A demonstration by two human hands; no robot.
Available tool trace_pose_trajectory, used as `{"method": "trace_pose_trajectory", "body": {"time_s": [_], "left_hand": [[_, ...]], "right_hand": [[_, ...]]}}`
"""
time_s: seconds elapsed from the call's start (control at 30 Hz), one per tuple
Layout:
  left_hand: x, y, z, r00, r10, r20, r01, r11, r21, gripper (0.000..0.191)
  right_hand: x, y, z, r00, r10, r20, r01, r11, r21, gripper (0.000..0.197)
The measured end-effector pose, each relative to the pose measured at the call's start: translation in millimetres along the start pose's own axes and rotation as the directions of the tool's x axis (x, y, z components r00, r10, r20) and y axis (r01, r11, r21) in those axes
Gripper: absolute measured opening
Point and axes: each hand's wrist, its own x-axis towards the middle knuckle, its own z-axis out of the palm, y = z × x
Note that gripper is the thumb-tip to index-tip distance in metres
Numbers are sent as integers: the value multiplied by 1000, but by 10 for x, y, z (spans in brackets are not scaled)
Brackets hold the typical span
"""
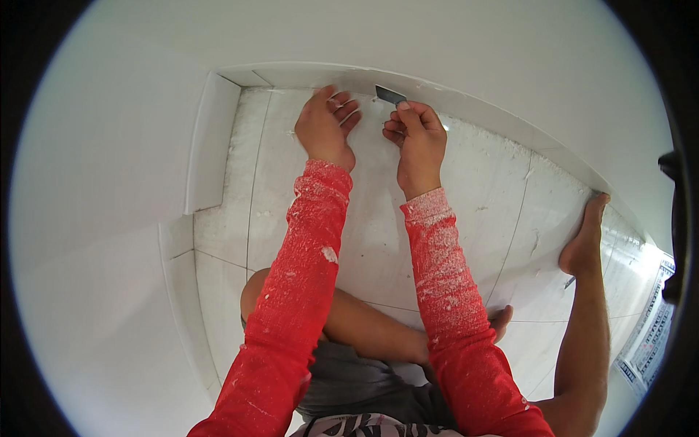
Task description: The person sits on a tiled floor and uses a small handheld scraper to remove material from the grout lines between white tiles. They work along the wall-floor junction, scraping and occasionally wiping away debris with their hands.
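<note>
A thin dark flat blade [389, 95] is pinched between the thumb and fingers of my right hand [421, 139]. The blade lies close to the white skirting [349, 76]; I cannot tell whether it touches it. My left hand [326, 128] is slightly blurred, its fingers apart and curled, with a small whitish scrap [334, 102] at the fingers. It hovers over the pale floor tiles [377, 235], left of the blade. Both red sleeves [306, 240] are dusted with white powder.
A white wall [437, 43] rises above the skirting, with a stepped corner [210, 142] at left. My bare foot [584, 235] rests near the skirting at right, beyond my folded leg [377, 328]. Printed sheeting [647, 338] lies at far right. White crumbs [535, 240] dot the tiles.
</note>
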Motion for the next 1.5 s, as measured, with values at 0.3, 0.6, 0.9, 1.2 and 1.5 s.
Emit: {"method": "trace_pose_trajectory", "body": {"time_s": [0.3, 0.6, 0.9, 1.2, 1.5], "left_hand": [[-140, -94, 165, 965, 236, 116, -256, 942, 218, 28], [5, -210, 150, 984, 133, 121, -125, 990, -72, 24], [113, -304, 166, 953, 267, 145, -270, 963, 1, 21], [110, -312, 176, 958, 248, 142, -235, 966, -104, 22], [-51, -192, 355, 920, 391, 40, -392, 905, 163, 17]], "right_hand": [[80, -7, 78, 997, 12, 82, -16, 999, 46, 14], [155, 127, 205, 999, -25, 27, 20, 983, 184, 14], [118, 137, 328, 999, 27, -23, -19, 951, 308, 15], [113, 122, 356, 998, 5, -61, 13, 958, 287, 16], [125, 145, 338, 999, -4, -38, 16, 949, 316, 17]]}}
